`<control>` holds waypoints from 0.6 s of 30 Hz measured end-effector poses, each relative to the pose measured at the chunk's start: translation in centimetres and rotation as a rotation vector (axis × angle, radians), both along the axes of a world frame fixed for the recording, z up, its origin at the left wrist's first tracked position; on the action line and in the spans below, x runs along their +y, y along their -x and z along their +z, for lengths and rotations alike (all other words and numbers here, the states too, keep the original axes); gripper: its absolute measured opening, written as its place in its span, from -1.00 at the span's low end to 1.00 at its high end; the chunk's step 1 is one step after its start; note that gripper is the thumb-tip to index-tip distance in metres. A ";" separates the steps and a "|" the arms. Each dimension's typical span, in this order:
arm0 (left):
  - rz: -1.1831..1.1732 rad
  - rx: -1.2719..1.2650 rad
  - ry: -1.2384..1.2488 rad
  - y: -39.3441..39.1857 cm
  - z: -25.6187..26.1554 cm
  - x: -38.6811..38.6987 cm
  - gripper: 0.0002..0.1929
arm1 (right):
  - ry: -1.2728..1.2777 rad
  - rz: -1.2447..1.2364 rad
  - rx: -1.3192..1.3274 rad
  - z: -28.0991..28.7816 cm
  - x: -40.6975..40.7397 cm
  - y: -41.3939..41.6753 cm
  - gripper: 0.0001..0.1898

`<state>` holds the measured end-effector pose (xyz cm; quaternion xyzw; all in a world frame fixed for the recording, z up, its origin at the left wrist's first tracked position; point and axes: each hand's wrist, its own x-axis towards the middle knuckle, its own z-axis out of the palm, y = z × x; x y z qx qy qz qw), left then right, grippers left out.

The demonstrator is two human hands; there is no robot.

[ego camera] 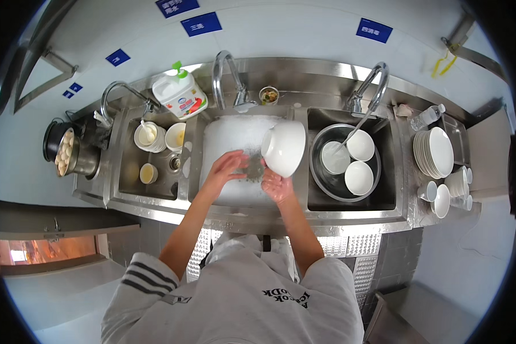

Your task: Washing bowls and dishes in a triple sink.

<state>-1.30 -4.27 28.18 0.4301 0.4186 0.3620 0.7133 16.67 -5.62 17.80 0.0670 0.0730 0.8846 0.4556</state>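
Observation:
A white bowl (pixel 284 148), tilted on its side, is gripped at its lower rim by my right hand (pixel 277 185) over the right part of the middle sink. My left hand (pixel 227 172) is raised over the same sink with fingers spread, holding nothing. Thick white foam (pixel 232 133) fills the middle sink (pixel 241 210), with a darker patch of water between my hands. In the right sink stands a round metal basin (pixel 314 172) holding several white bowls (pixel 359 178); water runs into one from the faucet (pixel 376 86).
Stacked bowls (pixel 152 139) and a small cup (pixel 148 173) sit in the left sink. Behind stand a detergent jug (pixel 180 94), a middle faucet (pixel 223 77) and a small food cup (pixel 268 95). Stacked plates (pixel 440 152), cups (pixel 427 191) and a plastic bottle (pixel 427 117) lie right; a pot of eggs (pixel 64 155) left.

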 end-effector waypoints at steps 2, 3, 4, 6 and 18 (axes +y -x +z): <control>0.026 0.159 -0.090 0.5 -0.1 -1.0 -0.62 | -0.043 -0.058 0.256 0.1 -0.5 0.7 -0.58; 0.015 0.170 -0.080 1.0 -0.2 -1.3 -0.62 | -0.039 -0.074 0.270 0.2 -0.6 1.0 -0.58; 0.032 0.213 -0.085 1.7 -0.4 -1.9 -0.62 | -0.080 -0.070 0.328 0.4 -0.7 1.1 -0.59; 0.083 0.266 -0.063 3.2 -1.0 -3.1 -0.63 | -0.106 -0.079 0.381 0.7 -0.7 1.0 -0.59; 0.657 0.418 0.096 14.1 -5.3 -10.7 -0.66 | 0.619 -0.531 -1.152 -4.8 1.8 -10.1 -0.89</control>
